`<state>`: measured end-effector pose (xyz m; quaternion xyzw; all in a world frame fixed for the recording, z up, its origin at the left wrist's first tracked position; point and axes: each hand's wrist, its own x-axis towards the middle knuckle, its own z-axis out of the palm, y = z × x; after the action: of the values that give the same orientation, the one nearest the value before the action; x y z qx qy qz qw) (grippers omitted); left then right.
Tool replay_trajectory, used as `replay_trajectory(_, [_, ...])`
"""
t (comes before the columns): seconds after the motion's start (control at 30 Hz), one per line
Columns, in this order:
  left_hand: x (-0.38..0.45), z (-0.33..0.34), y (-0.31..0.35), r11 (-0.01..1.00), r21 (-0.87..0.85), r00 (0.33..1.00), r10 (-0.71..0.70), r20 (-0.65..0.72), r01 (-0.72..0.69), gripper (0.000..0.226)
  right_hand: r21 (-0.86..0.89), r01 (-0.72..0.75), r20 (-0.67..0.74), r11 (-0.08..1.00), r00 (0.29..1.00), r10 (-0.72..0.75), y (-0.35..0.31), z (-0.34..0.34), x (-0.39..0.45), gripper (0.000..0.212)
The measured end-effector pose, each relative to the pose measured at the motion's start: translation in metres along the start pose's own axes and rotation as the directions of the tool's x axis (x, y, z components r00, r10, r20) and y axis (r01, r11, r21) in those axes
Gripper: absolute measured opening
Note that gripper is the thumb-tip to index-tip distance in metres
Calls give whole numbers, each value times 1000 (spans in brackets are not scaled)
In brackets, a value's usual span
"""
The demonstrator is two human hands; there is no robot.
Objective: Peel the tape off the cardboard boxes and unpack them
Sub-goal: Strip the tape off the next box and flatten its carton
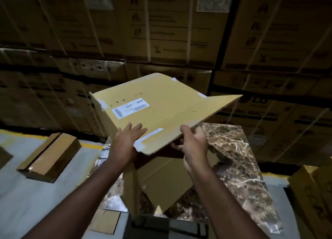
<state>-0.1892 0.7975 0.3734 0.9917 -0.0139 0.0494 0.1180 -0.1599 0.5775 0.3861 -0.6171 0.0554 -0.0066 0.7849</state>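
1. Our left hand (126, 140) lies flat, fingers straight, on the top of the wide yellow-brown cardboard flap (161, 109). Our right hand (193, 143) pinches that flap's near edge, thumb above, fingers curled beneath.
2. The flap belongs to the open tan cardboard box (161, 181) standing on the brown marble-patterned table (239, 159); the flap is raised and tilted.
3. Progress, as we judge it: the seam is already apart. Scraps of clear-white tape (143, 142) cling to the flap's edges. The contents are hidden, so unpacking looks not yet begun.
4. A smaller closed brown carton (50, 156) lies on the grey floor at left, apparently awaiting its turn.
5. Writing: a white shipping label (130, 107) on the flap, too blurred to read. The stacked cartons behind show "LG" (258, 101), with partly legible lettering beneath, likely "WASHING MACHINE".
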Motion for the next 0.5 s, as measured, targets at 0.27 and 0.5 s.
replay_trajectory(0.27, [-34,-15,-17,888,-460,983,-85,-164,0,59,-735,171,6,657,969,-246,56,-64,65,45])
replay_trajectory(0.5, [-29,-3,-3,873,-480,983,-152,-103,85,39,-502,115,-87,857,979,-182,46,-38,115,83])
